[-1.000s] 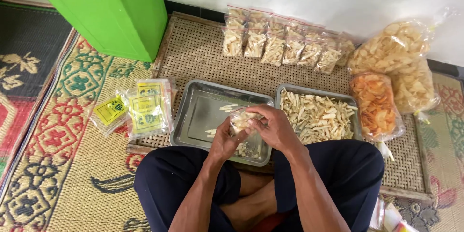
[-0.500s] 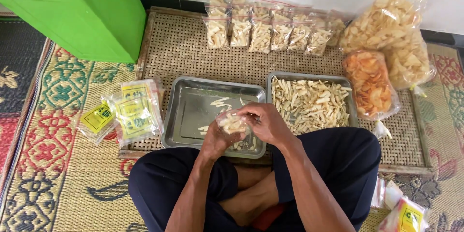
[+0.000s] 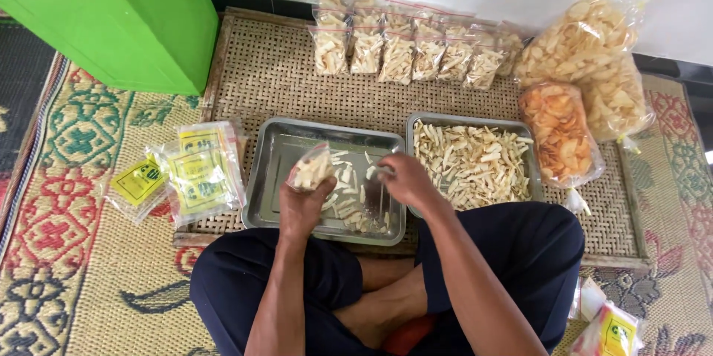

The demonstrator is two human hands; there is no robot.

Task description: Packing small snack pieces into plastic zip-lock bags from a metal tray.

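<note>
On the floor: a person sits cross-legged on a patterned woven mat, seen from above, both hands over a wicker tray [image 3: 297, 81] that keeps the food off the mat.
Left hand: the left hand [image 3: 301, 207] is closed around a small clear bag [image 3: 312, 169] partly filled with pale chips, held mouth-up over the near tray, likely so that stray pieces fall back into it.
Right hand: the right hand [image 3: 401, 180] has its fingers drawn together in a pinch at the gap between the two metal trays; whether it grips chips I cannot tell.
Left metal tray: a shallow steel tray [image 3: 275, 178], mostly bare, with a few loose chips scattered on it, directly in front of the knees.
Right metal tray: a second steel tray [image 3: 475, 123], touching the first, heaped with pale chip strips within easy reach.
Finished bags: a row of sealed small bags [image 3: 416, 48] leans against the wall, well apart from the hands.
Big bags: large sacks of pale chips [image 3: 594, 59] and orange chips [image 3: 561, 133] lie at the right.
Labels: yellow packets [image 3: 197, 170] lie just left of the trays.
Green box: a green box [image 3: 111, 22] stands at the upper left.
</note>
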